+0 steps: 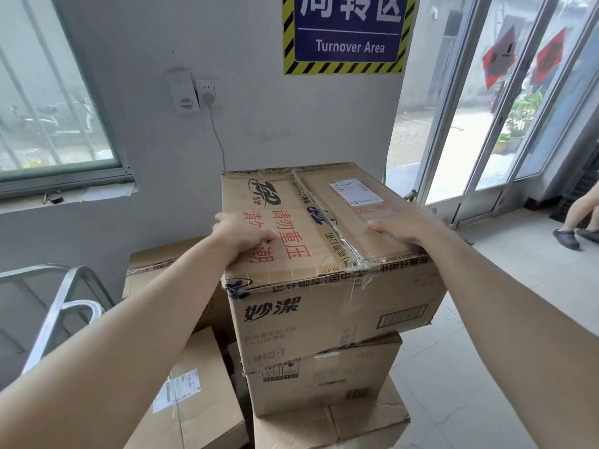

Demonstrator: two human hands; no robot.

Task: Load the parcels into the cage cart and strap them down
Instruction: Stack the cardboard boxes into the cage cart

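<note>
A large taped cardboard parcel point(324, 286) with red printing sits on top of a stack of two more boxes point(324, 380). My left hand point(243, 234) rests palm down on its top left part, fingers spread flat. On the top right part lies my right hand point(408, 226), also flat. Neither hand curls round an edge. Further parcels point(194, 396) are piled to the left, lower down. A metal tube frame point(61, 306) shows at the far left; whether it belongs to the cage cart I cannot tell.
A white wall with a socket and cable point(207, 98) stands behind the stack, with a "Turnover Area" sign point(346, 34) above. Glass doors point(486, 108) open at the right. Another person's legs and shoes point(577, 228) are at the right edge on the tiled floor.
</note>
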